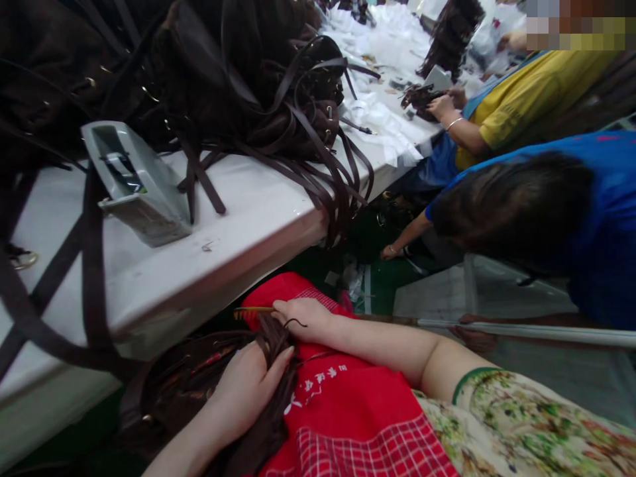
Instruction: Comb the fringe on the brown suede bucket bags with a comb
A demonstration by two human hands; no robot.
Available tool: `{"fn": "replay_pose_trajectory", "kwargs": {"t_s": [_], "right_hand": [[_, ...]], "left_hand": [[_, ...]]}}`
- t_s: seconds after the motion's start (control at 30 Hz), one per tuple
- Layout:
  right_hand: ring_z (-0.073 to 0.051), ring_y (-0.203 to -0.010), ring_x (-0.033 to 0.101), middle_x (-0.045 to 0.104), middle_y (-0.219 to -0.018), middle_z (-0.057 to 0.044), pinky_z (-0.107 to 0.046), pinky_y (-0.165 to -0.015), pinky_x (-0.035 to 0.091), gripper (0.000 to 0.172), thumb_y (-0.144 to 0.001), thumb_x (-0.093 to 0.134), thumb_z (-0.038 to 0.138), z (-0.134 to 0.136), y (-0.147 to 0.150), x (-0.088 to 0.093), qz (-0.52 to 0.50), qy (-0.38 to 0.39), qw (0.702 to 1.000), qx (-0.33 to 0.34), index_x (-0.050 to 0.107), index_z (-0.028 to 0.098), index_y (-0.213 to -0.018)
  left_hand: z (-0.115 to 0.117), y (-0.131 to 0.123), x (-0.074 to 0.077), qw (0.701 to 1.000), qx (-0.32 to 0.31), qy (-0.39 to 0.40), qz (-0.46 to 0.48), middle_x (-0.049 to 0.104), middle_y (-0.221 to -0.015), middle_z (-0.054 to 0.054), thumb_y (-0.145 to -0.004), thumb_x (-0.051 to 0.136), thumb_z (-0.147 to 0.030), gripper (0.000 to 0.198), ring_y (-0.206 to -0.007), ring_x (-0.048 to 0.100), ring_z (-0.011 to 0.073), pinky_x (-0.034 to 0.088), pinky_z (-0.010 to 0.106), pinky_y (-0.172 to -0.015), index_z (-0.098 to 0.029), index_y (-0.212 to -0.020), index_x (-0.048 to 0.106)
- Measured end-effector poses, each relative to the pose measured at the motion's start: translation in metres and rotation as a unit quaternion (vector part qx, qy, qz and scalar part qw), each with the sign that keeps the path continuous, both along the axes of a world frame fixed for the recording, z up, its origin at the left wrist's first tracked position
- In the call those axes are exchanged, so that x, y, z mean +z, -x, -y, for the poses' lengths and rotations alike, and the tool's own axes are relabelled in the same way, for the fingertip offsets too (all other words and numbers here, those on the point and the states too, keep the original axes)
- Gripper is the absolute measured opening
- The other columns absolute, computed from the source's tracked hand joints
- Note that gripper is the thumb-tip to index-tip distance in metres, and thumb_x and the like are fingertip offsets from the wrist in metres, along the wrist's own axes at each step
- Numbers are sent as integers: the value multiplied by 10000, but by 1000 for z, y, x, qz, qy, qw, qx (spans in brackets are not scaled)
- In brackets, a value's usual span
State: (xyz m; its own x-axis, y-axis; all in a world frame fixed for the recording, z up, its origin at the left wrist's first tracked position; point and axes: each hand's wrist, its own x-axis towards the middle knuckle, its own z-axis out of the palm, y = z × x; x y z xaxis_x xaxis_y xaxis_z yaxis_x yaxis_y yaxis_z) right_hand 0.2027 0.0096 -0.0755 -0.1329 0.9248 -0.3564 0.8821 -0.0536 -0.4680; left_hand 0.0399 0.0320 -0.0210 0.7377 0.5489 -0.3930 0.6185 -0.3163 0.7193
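My left hand [246, 387] is closed around a bundle of dark brown leather fringe strips [275, 344] of a bag lying in my lap, on a red apron [348, 397]. My right hand [303, 317] is closed too, pinching a thin stick-like tool [253, 309] with a dark thread looping off it, right at the top of the same fringe. Both hands sit just below the edge of the white table [223, 245].
Dark brown fringed bags [223, 79] are piled on the table beside a grey tape dispenser [134, 182]. At the right, a person in blue [546, 212] bends toward the floor, and one in yellow [521, 99] handles a bag. White papers lie farther back.
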Motion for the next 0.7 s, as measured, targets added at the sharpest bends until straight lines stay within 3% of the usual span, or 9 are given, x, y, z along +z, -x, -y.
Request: {"fn": "replay_pose_trajectory", "kwargs": {"t_s": [0.23,0.43,0.7], "right_hand": [[-204,-711,642,686,-841,-28,-287,-557,478,383,-948,237,453,-1,-1,-7,20,-9,999,-25,558,249,-994],[-222,-717,656,695,-856,-67,-331,-580,514,369,-954,237,404,-2,-1,-2,35,-12,999,-19,549,216,-1011],[-235,-698,662,695,-825,-60,-330,-548,511,358,-954,245,395,-2,-2,-4,34,-26,999,-16,552,215,-993]], "left_hand": [[-12,3,-11,998,61,14,32,719,-1014,69,-799,436,-567,443,-965,660,292,519,375,-897,-210,-828,697],[-12,-1,-5,998,62,26,20,724,-1000,56,-793,429,-572,483,-943,670,283,539,375,-864,-209,-956,701],[-13,-1,-3,997,69,19,12,733,-937,79,-783,444,-574,474,-886,682,293,552,377,-822,-190,-895,699]]}}
